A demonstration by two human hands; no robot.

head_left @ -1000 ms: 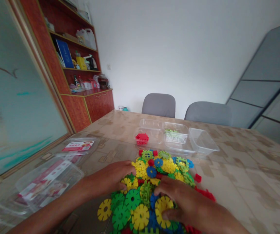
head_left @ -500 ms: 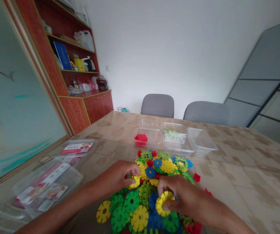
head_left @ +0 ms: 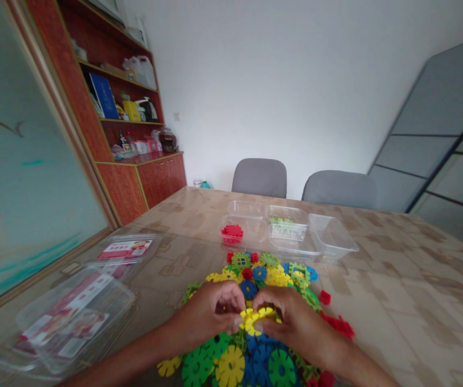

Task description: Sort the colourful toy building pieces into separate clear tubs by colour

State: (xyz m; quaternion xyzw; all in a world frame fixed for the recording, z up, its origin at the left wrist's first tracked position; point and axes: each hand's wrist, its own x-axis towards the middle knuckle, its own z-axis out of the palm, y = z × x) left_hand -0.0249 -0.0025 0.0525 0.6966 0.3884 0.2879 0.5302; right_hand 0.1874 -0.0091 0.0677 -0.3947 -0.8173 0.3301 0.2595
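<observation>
Pinching yellow discs [head_left: 249, 321], hands [head_left: 211, 313] [head_left: 293, 314] curled inward

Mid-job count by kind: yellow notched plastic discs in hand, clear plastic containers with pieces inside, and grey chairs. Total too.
Yellow notched plastic discs between left hand and right hand: 2 visible
Clear plastic container with red pieces: 1
Container with green pieces: 1
Grey chairs: 2
Total: 6

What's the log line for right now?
left-hand grip: yellow slotted disc | right-hand grip: second yellow disc | discs: overlapping in view, joining unclear | below: multicoloured piece pile | beyond: clear plastic tubs
</observation>
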